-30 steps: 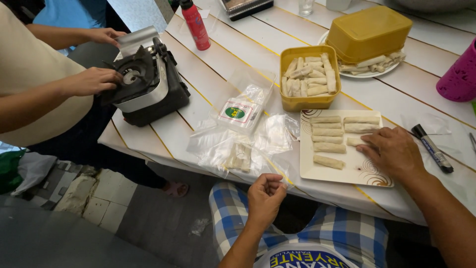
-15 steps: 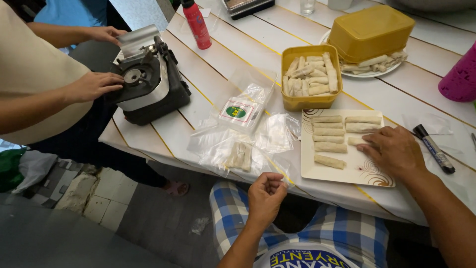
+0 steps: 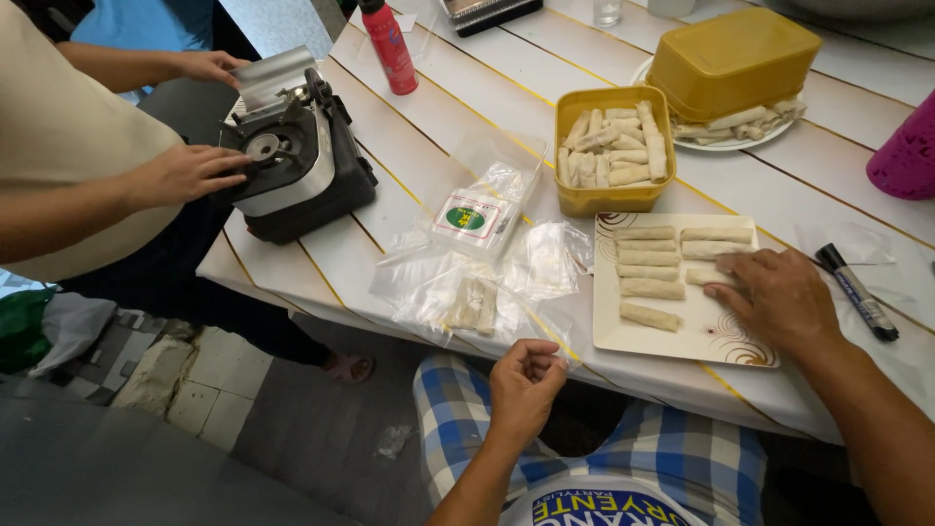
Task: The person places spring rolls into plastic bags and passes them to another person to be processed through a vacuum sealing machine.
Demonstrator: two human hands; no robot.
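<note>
Spring rolls [image 3: 651, 288] lie on a square plate [image 3: 682, 341] on the white slatted table [image 3: 487, 107]; right hand [image 3: 774, 297] spreads open over them, left hand [image 3: 524, 385] curls loosely, empty.

My right grip [image 3: 779, 297] covers the end of a pale roll on the square white patterned tray [image 3: 682, 336]. The round magenta plastic container [image 3: 908, 156] is cut by the right edge. The yellow lidded plastic box [image 3: 732, 56] hides most of the round white plate [image 3: 721, 144] beneath it.
</note>
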